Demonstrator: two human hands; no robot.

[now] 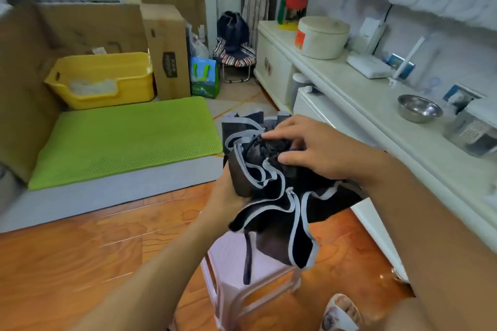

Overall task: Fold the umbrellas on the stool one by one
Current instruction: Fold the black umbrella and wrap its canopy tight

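Observation:
A black umbrella [271, 196] with grey-edged panels is held above a pale plastic stool [234, 258]. Its canopy is bunched and loose, with flaps hanging down over the stool and a dark strap dangling. My left hand [226, 193] grips the bundle from below on its left side, mostly hidden by the fabric. My right hand [309, 148] rests on top of the bundle, fingertips pinching the gathered fabric near the middle. No other umbrella shows on the stool.
A white cabinet [363, 115] with a steel bowl [419, 108] and a round pot [322, 36] runs along the right. A green mat [129, 137], a yellow bin [105, 79] and cardboard boxes lie to the left. A slippered foot [341, 312] is beside the stool.

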